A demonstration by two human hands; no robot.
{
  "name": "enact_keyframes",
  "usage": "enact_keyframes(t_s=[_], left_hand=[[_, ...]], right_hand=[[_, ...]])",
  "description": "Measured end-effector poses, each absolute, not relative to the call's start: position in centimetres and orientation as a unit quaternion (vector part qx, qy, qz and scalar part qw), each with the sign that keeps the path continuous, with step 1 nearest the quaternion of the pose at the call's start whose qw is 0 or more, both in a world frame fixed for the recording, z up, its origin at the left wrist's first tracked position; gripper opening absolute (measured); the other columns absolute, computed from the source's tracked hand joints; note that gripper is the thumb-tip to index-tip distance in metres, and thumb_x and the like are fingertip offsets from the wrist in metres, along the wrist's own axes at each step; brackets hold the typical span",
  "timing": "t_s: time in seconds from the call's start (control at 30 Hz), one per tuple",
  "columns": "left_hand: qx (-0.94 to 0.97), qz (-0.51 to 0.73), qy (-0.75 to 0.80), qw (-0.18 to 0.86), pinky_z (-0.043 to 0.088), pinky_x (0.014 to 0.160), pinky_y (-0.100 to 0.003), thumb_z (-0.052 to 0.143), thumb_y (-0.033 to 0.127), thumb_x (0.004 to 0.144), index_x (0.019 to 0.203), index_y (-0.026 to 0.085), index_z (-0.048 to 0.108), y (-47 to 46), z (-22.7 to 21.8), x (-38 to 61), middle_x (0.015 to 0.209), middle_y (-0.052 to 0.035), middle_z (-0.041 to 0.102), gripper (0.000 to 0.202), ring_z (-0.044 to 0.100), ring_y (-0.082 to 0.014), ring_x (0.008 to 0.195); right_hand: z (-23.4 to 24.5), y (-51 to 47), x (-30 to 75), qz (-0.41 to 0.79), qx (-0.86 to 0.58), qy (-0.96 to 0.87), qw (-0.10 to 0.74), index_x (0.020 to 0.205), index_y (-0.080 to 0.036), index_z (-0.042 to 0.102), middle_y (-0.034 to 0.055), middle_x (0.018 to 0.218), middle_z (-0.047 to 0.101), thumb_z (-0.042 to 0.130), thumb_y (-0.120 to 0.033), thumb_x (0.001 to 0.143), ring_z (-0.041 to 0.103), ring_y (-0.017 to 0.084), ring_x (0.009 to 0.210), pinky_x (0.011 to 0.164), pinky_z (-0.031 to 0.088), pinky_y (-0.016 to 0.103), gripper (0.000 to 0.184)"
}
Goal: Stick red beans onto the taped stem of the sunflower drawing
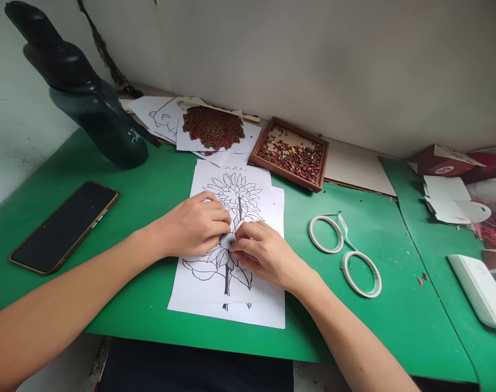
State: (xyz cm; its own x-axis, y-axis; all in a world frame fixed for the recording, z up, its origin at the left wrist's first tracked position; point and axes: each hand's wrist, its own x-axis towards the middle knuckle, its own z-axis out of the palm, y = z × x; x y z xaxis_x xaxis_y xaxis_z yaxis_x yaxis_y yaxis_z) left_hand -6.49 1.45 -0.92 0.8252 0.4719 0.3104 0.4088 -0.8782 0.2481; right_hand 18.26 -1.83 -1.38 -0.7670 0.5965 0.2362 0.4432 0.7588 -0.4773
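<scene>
Two black-outlined flowers (236,190) with a dark stem fill your white sheet (215,291) at the frame's centre; the lower bloom has a dark, dotted middle. Your left hand (196,226) and right hand (268,253) meet over it, fingers curled in; I cannot tell whether they pinch anything. Under the paper spreads your green tabletop (141,305), and a pale wall (313,65) spans the frame's top.

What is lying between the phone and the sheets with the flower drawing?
In the head view, between the phone and the flower sheets lies green tabletop, with the left forearm extending across it.
</scene>
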Motion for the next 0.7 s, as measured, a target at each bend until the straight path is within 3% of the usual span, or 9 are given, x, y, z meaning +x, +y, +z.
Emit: enact_keyframes(t_s=[0.7], left_hand=[[0.954,0.174,0.231,0.082,0.043,0.103,-0.041,0.054,0.011,0.091,0.095,0.021,0.071,1.35,-0.78,-6.48,0.102,-0.0005,0.076,0.02,0.068,-0.0181,0.096]], right_hand=[[-1.18,-1.88,18.22,0.199,-0.294,-0.916,0.188,0.098,-0.018,0.07,0.0076,0.099,0.066,0.057,-0.013,0.099,0.06,0.018,0.085,0.084,0.048,0.036,0.014]])
